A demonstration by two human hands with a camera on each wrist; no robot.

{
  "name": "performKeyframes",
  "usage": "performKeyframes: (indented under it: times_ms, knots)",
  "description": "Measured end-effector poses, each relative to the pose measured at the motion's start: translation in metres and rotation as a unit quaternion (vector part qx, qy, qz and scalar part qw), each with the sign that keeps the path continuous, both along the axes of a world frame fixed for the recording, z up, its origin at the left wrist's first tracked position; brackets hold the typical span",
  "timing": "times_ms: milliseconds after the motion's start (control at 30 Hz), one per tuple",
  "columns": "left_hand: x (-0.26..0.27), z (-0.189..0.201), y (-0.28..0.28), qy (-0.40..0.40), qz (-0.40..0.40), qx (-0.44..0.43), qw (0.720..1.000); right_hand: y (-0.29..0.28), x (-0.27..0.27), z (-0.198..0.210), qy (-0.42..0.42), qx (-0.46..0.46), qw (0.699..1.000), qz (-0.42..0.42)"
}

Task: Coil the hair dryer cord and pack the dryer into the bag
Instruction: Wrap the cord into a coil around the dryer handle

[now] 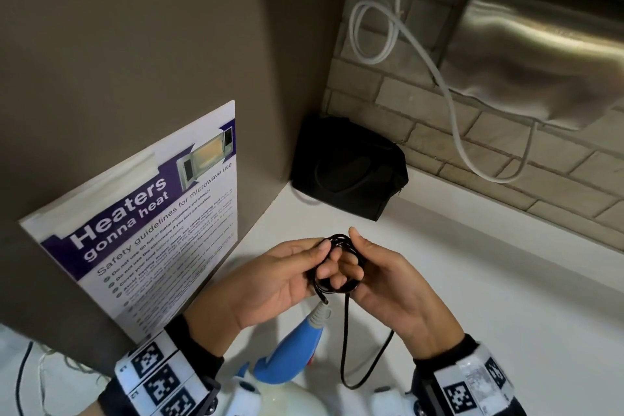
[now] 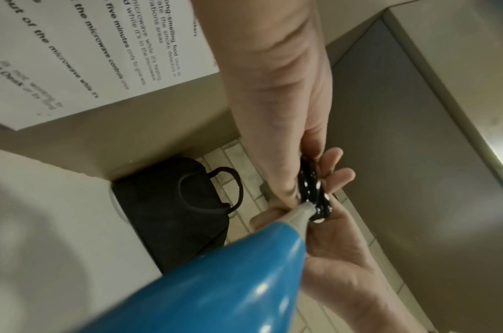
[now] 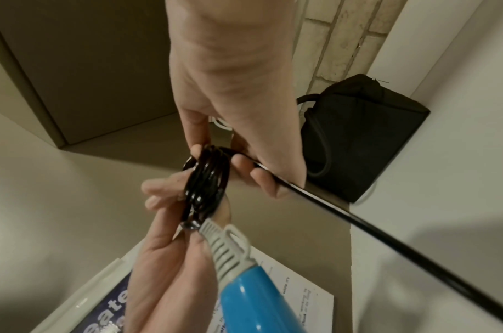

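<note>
The hair dryer cord (image 1: 339,263) sits wound in a small black coil between your hands, above the near counter (image 1: 472,280). Your left hand (image 1: 270,284) pinches the coil; your right hand (image 1: 388,284) curls round its other side. The blue dryer (image 1: 287,355) hangs below; the black bag (image 1: 347,169) stands far in the corner.

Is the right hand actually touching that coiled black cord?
Touching. In the right wrist view, the right hand has its fingers curled round the coiled black cord, pinching its loops.
</note>
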State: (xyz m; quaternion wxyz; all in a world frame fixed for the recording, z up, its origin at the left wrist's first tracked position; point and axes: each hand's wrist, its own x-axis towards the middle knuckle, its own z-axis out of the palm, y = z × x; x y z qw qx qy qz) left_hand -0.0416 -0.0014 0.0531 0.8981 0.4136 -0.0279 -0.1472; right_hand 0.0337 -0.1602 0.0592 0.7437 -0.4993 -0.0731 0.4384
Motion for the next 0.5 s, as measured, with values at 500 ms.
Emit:
performKeyframes:
  times_ms: [500]
  knots:
    - [-0.002,0.005,-0.002,0.028,0.136,0.017,0.990,-0.007,0.002,-0.004,-0.263,-0.141,0.953,-0.049]
